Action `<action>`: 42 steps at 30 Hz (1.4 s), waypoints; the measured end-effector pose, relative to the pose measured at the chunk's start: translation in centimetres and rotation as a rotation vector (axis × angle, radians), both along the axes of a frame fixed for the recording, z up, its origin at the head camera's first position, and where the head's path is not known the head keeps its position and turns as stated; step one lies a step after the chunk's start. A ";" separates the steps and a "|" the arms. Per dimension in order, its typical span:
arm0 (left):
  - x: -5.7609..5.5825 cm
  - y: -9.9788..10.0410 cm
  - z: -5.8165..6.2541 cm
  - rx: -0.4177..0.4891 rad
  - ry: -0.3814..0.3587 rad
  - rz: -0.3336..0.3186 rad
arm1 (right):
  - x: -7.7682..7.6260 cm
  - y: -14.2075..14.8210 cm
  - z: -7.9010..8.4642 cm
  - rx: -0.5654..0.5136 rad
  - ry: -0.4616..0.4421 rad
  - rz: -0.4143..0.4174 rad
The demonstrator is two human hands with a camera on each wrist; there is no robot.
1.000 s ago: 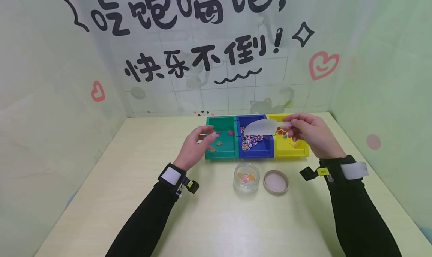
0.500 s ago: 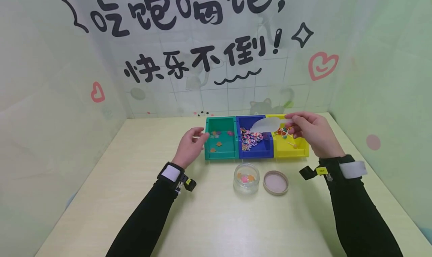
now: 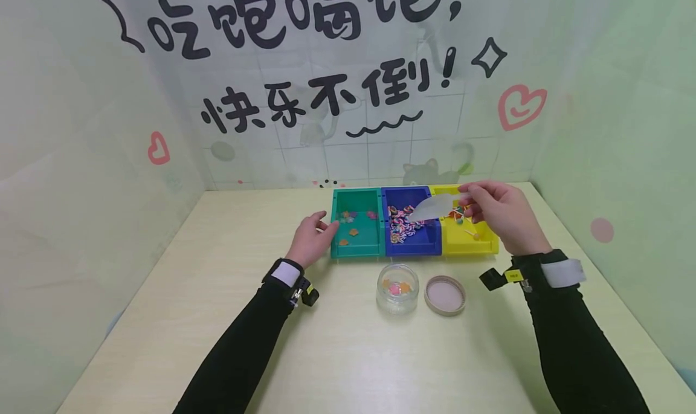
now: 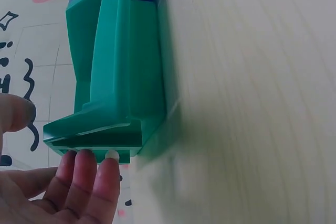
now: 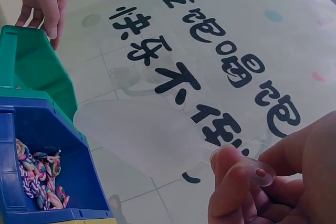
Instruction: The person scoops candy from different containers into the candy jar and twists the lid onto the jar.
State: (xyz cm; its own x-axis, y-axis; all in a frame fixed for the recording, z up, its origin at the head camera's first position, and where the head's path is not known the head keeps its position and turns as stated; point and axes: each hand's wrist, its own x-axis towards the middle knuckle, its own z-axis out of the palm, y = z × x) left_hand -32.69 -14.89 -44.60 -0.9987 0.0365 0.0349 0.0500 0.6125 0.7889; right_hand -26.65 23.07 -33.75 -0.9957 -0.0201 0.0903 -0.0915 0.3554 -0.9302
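Note:
My right hand [image 3: 502,214] pinches the short handle of a translucent white plastic spoon [image 3: 432,208]. Its broad oval blade [image 5: 139,132] hangs in the air over the blue bin [image 3: 413,246], tip pointing left. In that bin lies a pile of twisted multicoloured candy-like pieces [image 3: 401,225]. At the green bin [image 3: 363,246], my left hand [image 3: 311,243] has its fingertips against the outer left side, thumb held apart, as the left wrist view [image 4: 73,187] shows. Several small flower-shaped pieces [image 3: 353,232] are scattered in the green bin.
Joined on the right is a yellow bin [image 3: 454,245] with small lollipop-like pieces [image 3: 458,213]. In front stand an uncovered glass jar [image 3: 397,302] holding a few pink and orange pieces, and a round lid [image 3: 444,295]. A printed curtain [image 3: 348,154] closes off the back.
My left hand has drawn back from over the green bin's edge and come down against its left side. The spoon's blade has shifted right and tilted tip-down, still held by my right hand.

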 end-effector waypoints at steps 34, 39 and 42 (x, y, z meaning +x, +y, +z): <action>-0.8 0.1 -1.4 0.030 -0.030 -0.088 | -2.0 -4.8 -6.4 0.442 0.109 0.016; -0.9 -0.1 -1.3 0.031 -0.046 -0.098 | -2.2 -5.2 -7.5 0.419 0.073 0.017; -0.9 -0.1 -1.2 0.032 -0.051 -0.098 | -2.2 -5.6 -8.1 0.421 0.060 0.016</action>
State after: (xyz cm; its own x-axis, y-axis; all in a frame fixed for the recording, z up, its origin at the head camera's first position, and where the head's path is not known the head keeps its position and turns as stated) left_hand -33.54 -15.02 -45.78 -0.9909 0.1341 -0.0131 0.0679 0.5807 0.8113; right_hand -28.82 17.49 -41.86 -0.9882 -0.0833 0.1289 -0.1500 0.7015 -0.6967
